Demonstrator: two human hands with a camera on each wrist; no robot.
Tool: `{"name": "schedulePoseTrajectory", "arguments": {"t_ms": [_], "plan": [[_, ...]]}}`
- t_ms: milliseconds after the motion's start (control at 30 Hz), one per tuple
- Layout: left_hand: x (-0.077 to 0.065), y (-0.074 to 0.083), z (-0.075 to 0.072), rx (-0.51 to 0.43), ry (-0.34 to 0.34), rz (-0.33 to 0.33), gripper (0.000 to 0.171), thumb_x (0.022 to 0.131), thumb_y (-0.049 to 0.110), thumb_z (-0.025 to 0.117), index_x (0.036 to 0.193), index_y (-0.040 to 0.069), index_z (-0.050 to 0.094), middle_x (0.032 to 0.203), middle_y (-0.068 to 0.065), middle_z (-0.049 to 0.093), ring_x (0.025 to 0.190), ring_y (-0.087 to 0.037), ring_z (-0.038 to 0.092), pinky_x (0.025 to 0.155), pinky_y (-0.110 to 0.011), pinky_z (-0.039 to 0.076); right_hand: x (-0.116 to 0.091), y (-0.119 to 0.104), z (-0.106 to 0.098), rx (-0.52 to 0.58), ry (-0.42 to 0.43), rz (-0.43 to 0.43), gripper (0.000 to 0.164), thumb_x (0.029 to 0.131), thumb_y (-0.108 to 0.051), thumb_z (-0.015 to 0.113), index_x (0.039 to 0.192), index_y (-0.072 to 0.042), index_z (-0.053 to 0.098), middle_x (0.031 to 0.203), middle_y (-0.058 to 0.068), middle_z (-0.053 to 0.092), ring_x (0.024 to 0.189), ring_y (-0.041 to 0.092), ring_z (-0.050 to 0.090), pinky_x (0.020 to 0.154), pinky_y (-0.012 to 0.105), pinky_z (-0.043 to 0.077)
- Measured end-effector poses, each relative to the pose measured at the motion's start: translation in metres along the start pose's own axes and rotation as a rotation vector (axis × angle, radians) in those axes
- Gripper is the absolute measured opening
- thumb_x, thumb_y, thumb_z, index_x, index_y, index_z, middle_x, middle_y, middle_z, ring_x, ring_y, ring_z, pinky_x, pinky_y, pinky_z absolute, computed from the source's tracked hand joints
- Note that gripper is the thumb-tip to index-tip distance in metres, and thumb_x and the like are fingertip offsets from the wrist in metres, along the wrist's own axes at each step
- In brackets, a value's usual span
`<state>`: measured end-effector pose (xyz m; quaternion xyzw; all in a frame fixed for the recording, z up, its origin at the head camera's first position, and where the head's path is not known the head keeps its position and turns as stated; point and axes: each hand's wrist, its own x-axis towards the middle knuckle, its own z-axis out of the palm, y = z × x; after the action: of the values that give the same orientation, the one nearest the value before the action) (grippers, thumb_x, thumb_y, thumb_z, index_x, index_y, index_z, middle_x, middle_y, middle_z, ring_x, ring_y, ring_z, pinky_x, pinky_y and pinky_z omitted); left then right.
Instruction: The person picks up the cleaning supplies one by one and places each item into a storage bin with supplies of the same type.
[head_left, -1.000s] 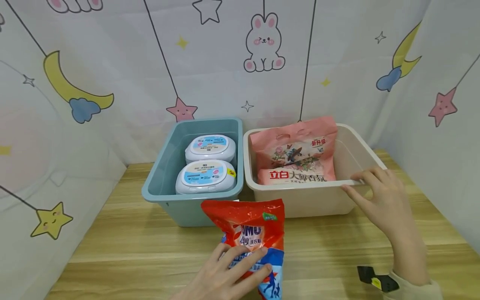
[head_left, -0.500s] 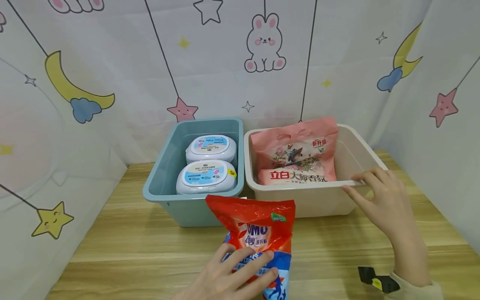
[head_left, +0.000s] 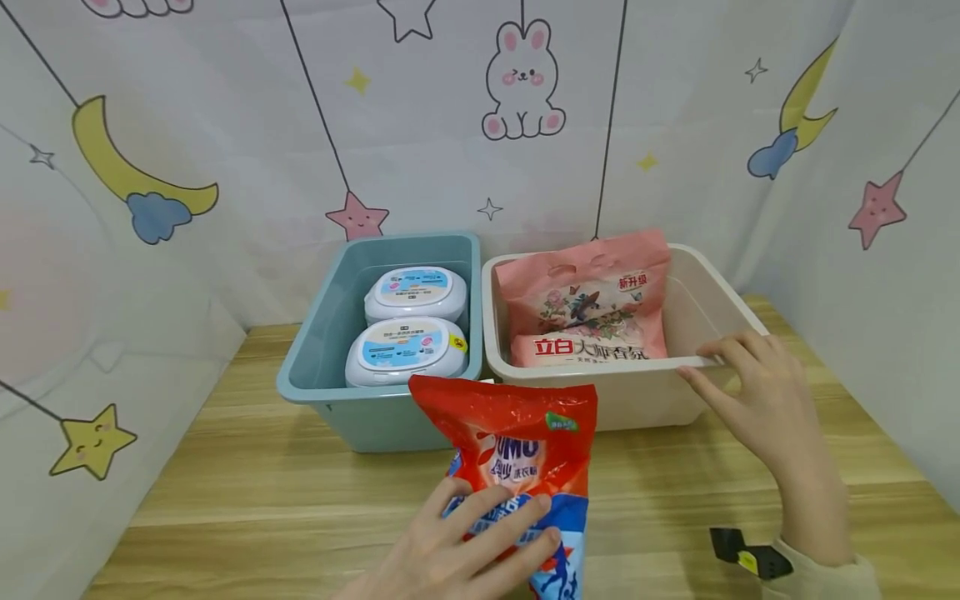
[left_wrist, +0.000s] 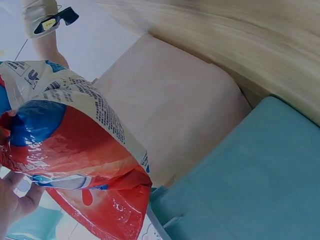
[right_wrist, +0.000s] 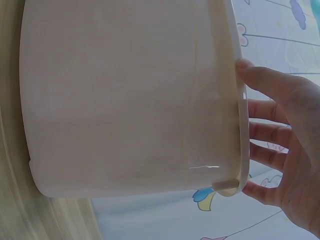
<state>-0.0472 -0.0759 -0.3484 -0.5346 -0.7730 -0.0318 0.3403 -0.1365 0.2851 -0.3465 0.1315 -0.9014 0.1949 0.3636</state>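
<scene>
A red and blue bag of laundry powder [head_left: 536, 417] is held up in front of the two bins, in the grip of my left hand [head_left: 465, 542]. Its fingers spread across the bag's printed front; the thumb is hidden in the head view. The left wrist view shows the bag [left_wrist: 85, 145] off the table. My right hand [head_left: 757, 400] holds the front right rim of the cream bin [head_left: 600, 400], thumb outside and fingers over the edge, as the right wrist view confirms. Inside that bin a pink bag of detergent [head_left: 588, 292] leans at the left.
Left of the cream bin stands a teal bin [head_left: 375, 425] with two white lidded boxes [head_left: 405, 350] one behind the other. Both bins sit on a wooden table [head_left: 262, 500]. A printed curtain [head_left: 420, 108] hangs behind and at the sides.
The laundry powder bag has shifted right and slightly up with my left hand. My right hand stays at the cream bin's rim. The head view has tilted a little.
</scene>
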Motion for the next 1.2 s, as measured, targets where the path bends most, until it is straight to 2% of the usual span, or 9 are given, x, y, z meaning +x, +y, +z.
{"name": "schedulePoseTrajectory", "arguments": {"t_ms": [267, 567, 967, 1200], "plan": [[0.006, -0.002, -0.005, -0.027, -0.011, 0.000, 0.056, 0.088, 0.054, 0.060, 0.136, 0.026, 0.053, 0.139, 0.006, 0.056, 0.118, -0.013, 0.051, 0.086, -0.025, 0.050, 0.000, -0.001, -0.001, 0.003, -0.005, 0.009, 0.030, 0.070, -0.017, 0.083, 0.093, -0.006, 0.067, 0.091, 0.011, 0.063, 0.090, 0.035, 0.053, 0.076, 0.054, 0.037], [0.016, -0.007, -0.006, 0.026, 0.071, 0.062, 0.052, 0.089, 0.054, 0.059, 0.132, 0.024, 0.055, 0.135, 0.004, 0.059, 0.115, -0.013, 0.053, 0.086, -0.026, 0.051, 0.001, -0.001, -0.001, 0.001, -0.005, 0.003, 0.031, 0.068, -0.015, 0.083, 0.093, -0.006, 0.066, 0.090, 0.011, 0.062, 0.089, 0.035, 0.052, 0.076, 0.052, 0.037], [0.029, -0.012, -0.012, 0.049, 0.038, 0.091, 0.056, 0.087, 0.057, 0.060, 0.132, 0.023, 0.057, 0.132, 0.005, 0.062, 0.116, -0.011, 0.055, 0.084, -0.024, 0.050, 0.001, -0.002, -0.001, -0.009, -0.010, 0.007, 0.032, 0.067, -0.013, 0.084, 0.092, -0.006, 0.066, 0.090, 0.011, 0.062, 0.090, 0.035, 0.052, 0.076, 0.053, 0.037], [0.035, -0.015, -0.016, 0.045, 0.050, 0.097, 0.057, 0.087, 0.056, 0.061, 0.132, 0.022, 0.057, 0.130, 0.005, 0.063, 0.117, -0.013, 0.056, 0.084, -0.025, 0.051, 0.001, -0.001, -0.001, -0.009, -0.008, 0.002, 0.031, 0.067, -0.013, 0.084, 0.091, -0.006, 0.066, 0.090, 0.011, 0.062, 0.091, 0.035, 0.052, 0.075, 0.052, 0.036]]}}
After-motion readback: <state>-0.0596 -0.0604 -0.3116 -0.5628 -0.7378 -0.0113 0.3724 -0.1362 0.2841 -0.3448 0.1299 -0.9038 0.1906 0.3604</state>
